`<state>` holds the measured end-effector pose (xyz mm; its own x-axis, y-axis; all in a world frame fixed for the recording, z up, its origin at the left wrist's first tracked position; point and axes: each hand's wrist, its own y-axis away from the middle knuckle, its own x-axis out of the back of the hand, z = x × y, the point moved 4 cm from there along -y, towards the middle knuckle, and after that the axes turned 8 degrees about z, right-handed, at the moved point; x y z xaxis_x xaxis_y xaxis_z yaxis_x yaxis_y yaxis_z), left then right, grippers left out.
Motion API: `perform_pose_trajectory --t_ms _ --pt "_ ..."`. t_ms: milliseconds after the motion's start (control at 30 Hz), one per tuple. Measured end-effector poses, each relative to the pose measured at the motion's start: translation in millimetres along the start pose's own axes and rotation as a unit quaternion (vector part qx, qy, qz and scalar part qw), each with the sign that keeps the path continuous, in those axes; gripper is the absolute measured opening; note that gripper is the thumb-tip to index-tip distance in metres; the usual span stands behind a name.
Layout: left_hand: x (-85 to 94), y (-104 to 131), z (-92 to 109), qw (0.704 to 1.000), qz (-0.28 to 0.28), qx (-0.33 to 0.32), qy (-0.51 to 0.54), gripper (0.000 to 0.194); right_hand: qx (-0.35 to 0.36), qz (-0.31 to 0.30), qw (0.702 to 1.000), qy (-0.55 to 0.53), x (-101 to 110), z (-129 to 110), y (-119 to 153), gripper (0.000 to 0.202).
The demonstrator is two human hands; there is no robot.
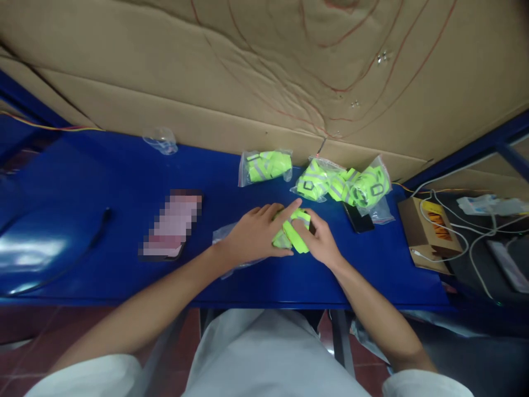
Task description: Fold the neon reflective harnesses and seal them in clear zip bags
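Observation:
Near the middle of the blue table (124,171), both hands are on a folded neon-yellow reflective strap (301,234). My left hand (258,231) lies over its left side, fingers bent around it and index finger pointing up and forward. My right hand (324,240) grips the right side, its thumb across the front. A clear plastic bag (222,234) lies flat, partly under my left hand and wrist. Behind the hands, along the cardboard, are a bagged neon strap (270,166), another bagged one (313,184) and a third (374,187) at the right.
A phone (173,226), its screen blurred out, lies at the left. A dark phone (359,218) rests below the right bags. Crumpled clear plastic (161,141) is at the back left. A small cardboard box (430,234) with white cables stands at right. A cardboard wall (165,71) rises behind.

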<state>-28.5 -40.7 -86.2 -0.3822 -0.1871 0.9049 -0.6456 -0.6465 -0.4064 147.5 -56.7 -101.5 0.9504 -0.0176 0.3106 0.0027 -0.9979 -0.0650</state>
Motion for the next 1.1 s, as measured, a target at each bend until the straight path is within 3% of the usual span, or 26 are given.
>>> perform_pose_trajectory --t_ms 267,367,500,600,733,800,900,1000,1100 --pt "0.5 -2.6 16.9 0.999 -0.033 0.008 0.005 0.122 0.025 -0.032 0.996 0.079 -9.0 -4.6 3.2 0.026" --pt "4.2 -4.7 29.9 0.998 -0.053 0.001 -0.02 0.115 -0.038 -0.002 0.999 -0.03 -13.8 1.0 4.2 0.027" --pt "6.4 -6.0 41.5 0.995 -0.047 0.007 -0.092 0.101 -0.132 0.057 0.968 -0.206 -19.1 6.2 3.4 0.038" --pt "6.5 -4.6 33.2 0.997 -0.027 0.036 -0.055 0.092 -0.139 -0.01 0.965 -0.221 -12.6 -1.4 -0.3 0.031" --pt "13.0 -1.2 11.4 0.99 0.062 0.125 0.03 0.097 -0.095 -0.163 0.967 -0.169 12.0 -13.6 -5.6 0.038" --pt "14.8 -0.4 9.8 0.986 0.09 0.135 0.045 0.099 -0.069 -0.157 0.975 -0.139 22.0 -13.5 -8.3 0.035" --pt "11.4 -2.6 22.2 0.992 0.073 0.103 0.017 0.096 -0.068 -0.091 0.982 -0.15 19.1 -5.6 -7.9 0.031" --pt "4.4 -7.4 42.2 0.999 0.016 0.022 -0.046 0.085 -0.038 -0.061 0.984 -0.162 4.7 -0.2 -4.0 0.025" --pt "2.4 -12.6 50.0 0.997 -0.018 -0.013 -0.077 0.084 -0.011 -0.115 0.987 -0.115 -2.6 0.1 -1.6 0.015"
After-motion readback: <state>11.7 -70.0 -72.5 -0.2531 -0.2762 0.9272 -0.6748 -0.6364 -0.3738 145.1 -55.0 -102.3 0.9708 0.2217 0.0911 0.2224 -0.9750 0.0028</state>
